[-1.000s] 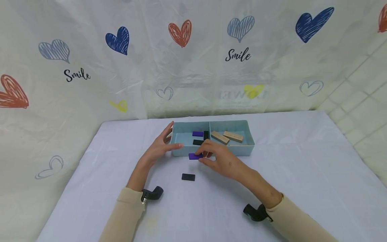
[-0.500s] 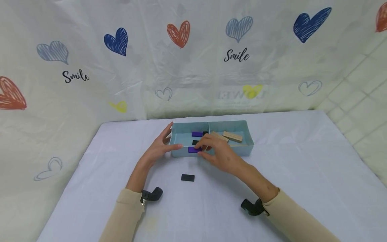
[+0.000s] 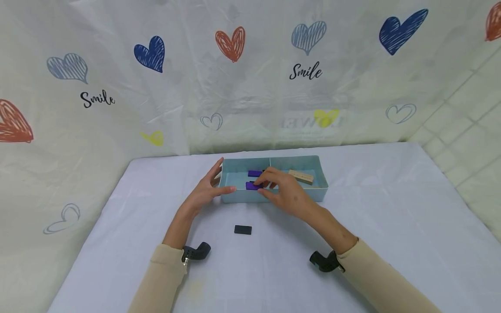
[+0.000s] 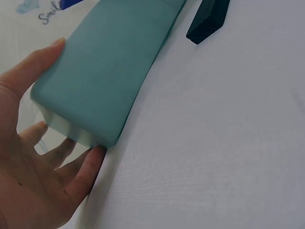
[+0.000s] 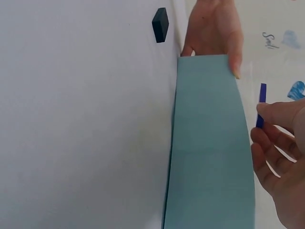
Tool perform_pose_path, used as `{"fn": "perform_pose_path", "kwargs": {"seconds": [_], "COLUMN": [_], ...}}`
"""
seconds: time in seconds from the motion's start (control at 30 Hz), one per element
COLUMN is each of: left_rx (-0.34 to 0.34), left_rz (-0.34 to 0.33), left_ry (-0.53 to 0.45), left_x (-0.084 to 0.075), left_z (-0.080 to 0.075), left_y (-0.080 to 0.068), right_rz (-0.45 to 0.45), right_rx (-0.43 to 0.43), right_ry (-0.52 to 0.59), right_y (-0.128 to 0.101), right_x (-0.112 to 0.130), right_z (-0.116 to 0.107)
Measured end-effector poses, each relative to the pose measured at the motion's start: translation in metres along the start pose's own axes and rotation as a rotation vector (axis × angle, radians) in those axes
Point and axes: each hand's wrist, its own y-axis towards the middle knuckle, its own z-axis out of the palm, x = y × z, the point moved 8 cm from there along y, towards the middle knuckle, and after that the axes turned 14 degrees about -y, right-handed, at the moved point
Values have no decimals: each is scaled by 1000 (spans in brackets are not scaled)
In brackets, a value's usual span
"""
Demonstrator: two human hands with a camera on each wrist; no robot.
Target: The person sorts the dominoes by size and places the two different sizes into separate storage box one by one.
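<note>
My right hand [image 3: 287, 193] pinches a purple block [image 3: 253, 186] between thumb and fingers, just above the front rim of the light blue two-compartment box [image 3: 240, 198]. In the right wrist view the pinched purple block [image 5: 262, 93] is seen edge-on above the box wall. My left hand [image 3: 207, 189] rests at the box's left end, fingers spread along the end wall and thumb on the front rim. Another purple block [image 3: 255, 173] lies in the left compartment; dark blocks there are mostly hidden by my right hand. A wooden block [image 3: 301, 176] lies in the right compartment.
A black block [image 3: 243, 229] lies on the white tablecloth [image 3: 266, 269] in front of the box. Behind the table hangs a pale curtain [image 3: 258, 87] printed with hearts. A divider [image 3: 270, 162] parts the two compartments.
My right hand has lifted the purple block from in front of the box up to its front rim, over the left compartment. My left hand has stayed at the box's end.
</note>
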Motion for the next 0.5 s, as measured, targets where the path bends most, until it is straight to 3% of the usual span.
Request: {"fn": "perform_pose_path", "kwargs": {"seconds": [0.5], "left_rx": [6], "left_rz": [14], "left_ry": [8], "left_x": [1], "left_z": [-2], "left_y": [0], "right_rz": [64], "right_rx": [5], "right_ry": [-43], "right_y": [6], "right_x": [-12], "right_z": [6]}}
